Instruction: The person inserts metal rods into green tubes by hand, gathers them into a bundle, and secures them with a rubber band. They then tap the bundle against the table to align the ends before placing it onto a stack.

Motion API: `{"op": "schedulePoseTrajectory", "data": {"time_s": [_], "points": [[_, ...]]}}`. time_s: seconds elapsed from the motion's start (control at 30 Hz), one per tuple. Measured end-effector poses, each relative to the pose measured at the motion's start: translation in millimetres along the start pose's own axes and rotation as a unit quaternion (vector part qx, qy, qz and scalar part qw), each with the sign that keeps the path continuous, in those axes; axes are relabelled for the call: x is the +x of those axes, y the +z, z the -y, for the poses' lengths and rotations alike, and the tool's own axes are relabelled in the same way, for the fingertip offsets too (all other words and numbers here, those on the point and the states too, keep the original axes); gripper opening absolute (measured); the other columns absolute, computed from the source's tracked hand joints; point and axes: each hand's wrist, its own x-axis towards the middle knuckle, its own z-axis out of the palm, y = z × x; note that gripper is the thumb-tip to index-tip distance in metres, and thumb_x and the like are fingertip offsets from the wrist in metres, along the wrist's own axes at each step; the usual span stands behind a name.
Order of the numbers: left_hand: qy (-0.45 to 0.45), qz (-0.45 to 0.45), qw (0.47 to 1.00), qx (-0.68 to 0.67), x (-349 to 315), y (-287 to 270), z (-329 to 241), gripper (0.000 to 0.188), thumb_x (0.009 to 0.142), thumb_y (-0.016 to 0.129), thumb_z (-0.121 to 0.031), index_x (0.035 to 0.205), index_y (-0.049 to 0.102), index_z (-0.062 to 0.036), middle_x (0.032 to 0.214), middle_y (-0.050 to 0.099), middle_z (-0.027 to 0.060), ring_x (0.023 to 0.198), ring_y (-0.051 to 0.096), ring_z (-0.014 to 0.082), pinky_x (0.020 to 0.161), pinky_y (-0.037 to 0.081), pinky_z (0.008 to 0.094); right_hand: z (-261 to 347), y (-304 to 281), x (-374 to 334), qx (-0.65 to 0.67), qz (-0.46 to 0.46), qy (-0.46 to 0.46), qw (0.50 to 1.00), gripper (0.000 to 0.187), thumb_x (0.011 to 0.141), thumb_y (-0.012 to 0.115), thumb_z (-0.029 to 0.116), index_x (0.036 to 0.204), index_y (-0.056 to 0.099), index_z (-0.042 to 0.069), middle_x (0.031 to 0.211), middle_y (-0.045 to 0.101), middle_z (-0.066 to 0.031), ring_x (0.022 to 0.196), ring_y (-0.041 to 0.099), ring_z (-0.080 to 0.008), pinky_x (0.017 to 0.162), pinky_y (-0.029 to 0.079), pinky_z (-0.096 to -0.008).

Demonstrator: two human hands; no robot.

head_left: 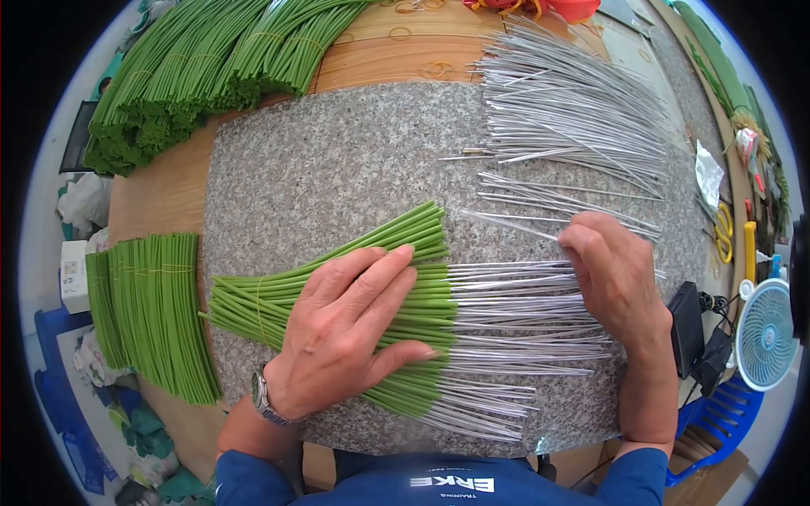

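Note:
A fanned bundle of green plastic stem tubes lies on the grey speckled stone slab, with a rubber band round its left end. Silver wires stick out from the right ends of most tubes; the uppermost tubes show bare ends. Flat across the bundle rests my left hand, fingers stretched out and thumb apart, wearing a watch. My right hand is closed in a pinch on a thin wire, slightly blurred, whose free tip points left toward the bare ends. Loose wires lie just above that hand.
A large wire pile covers the slab's far right. Banded green bundles fill the far left, with more at left. Yellow scissors, a small blue fan and black adapters are at right.

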Motion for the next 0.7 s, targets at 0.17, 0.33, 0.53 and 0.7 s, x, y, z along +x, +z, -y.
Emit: {"op": "schedulePoseTrajectory", "data": {"time_s": [0.17,0.33,0.53,0.7], "points": [[-0.005,0.038,0.999,0.028,0.9,-3.9,-4.5,0.083,0.086,0.076,-0.063,0.135,0.070,0.0039,0.149,0.066,0.0173,0.134,0.061,0.0372,0.115,0.048,0.0492,0.2,-2.2,-1.2,0.007,0.062,-0.007,0.998,0.014,0.085,0.068,0.002,0.098,0.064,0.007,0.089,0.066,-0.0063,0.079,0.069,-0.0256,0.067,0.057,-0.0383],[0.003,0.049,0.998,0.049,1.0,-4.1,-6.4,0.085,0.088,0.073,-0.066,0.139,0.068,0.0014,0.149,0.065,0.0180,0.135,0.059,0.0375,0.114,0.048,0.0496,-0.9,-4.7,-3.1,0.037,0.055,-0.014,0.998,0.010,0.085,0.069,0.004,0.093,0.064,0.007,0.085,0.065,-0.0054,0.076,0.068,-0.0252,0.064,0.056,-0.0393],[0.001,0.055,0.997,0.046,1.0,-5.1,-6.7,0.084,0.088,0.073,-0.065,0.139,0.067,0.0018,0.149,0.065,0.0190,0.135,0.058,0.0377,0.113,0.048,0.0500,0.5,1.1,-5.2,0.048,0.060,0.003,0.997,0.009,0.086,0.070,0.005,0.092,0.064,0.007,0.084,0.064,-0.0059,0.075,0.068,-0.0256,0.063,0.055,-0.0394],[0.000,0.058,0.997,0.048,0.5,-4.9,-6.2,0.084,0.089,0.074,-0.064,0.140,0.066,0.0018,0.150,0.064,0.0191,0.135,0.058,0.0384,0.114,0.048,0.0503,-3.0,1.5,-4.7,0.060,0.046,0.001,0.997,0.011,0.085,0.072,0.004,0.092,0.065,0.006,0.081,0.063,-0.0067,0.074,0.067,-0.0263,0.063,0.055,-0.0398]]}}
